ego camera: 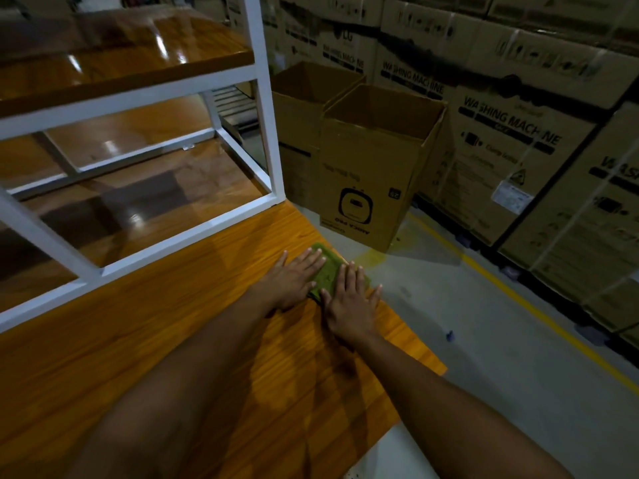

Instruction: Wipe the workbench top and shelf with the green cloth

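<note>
1. Both hands lay flat on the green cloth (328,271), fingers straight and gripping nothing: the left hand (294,276) pressed its left part, and the right hand (349,304) pressed its near right part.
2. That cloth sat folded at the right-hand edge of the workbench top (166,340), and its far right corner reached the edge.
3. Orange, wood-grained and glossy, the top stretched left and toward the person under both forearms.
4. A white metal frame (268,133) stood on the bench to the left of the hands, with its corner post near the cloth but apart from it.
5. On that frame rested a shelf (121,63) of the same glossy wood, well above and to the left of the hands.
6. Beside the bench on the grey floor (484,357) stood an open cardboard box (370,181), close to the edge where the cloth lay, and a second open box (304,108) stood behind it.
7. Stacked cartons (511,140) printed "WASHING MACHINE" lined the right side, behind a yellow floor line (518,292).
</note>
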A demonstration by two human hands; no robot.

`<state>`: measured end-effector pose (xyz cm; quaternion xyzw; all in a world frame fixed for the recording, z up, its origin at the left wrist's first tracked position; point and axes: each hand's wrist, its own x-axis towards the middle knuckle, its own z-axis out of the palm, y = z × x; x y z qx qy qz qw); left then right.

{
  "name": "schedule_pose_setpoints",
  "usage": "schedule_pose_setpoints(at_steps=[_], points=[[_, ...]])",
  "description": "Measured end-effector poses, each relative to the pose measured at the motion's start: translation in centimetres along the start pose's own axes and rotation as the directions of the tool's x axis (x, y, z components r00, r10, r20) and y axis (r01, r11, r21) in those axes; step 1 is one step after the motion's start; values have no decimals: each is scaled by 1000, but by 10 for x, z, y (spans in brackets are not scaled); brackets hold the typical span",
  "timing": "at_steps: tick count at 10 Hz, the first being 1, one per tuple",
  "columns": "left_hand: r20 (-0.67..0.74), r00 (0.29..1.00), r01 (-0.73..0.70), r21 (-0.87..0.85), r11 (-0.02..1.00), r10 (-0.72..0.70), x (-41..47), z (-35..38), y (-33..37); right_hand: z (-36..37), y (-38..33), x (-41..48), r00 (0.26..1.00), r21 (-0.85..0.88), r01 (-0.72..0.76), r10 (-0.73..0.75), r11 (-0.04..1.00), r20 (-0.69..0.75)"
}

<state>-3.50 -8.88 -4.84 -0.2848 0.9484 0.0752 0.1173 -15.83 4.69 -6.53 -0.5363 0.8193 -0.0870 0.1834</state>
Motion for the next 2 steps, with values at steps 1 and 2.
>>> schedule_pose_setpoints(at_steps=[1, 2], points=[[2, 999, 46, 56, 997, -46, -4, -2, 6, 0, 3, 0, 999, -29, 42, -42, 999, 1], [-41, 996, 81, 73, 994, -78, -13, -5, 16, -4, 9, -7, 996, -53, 72, -75, 996, -57]])
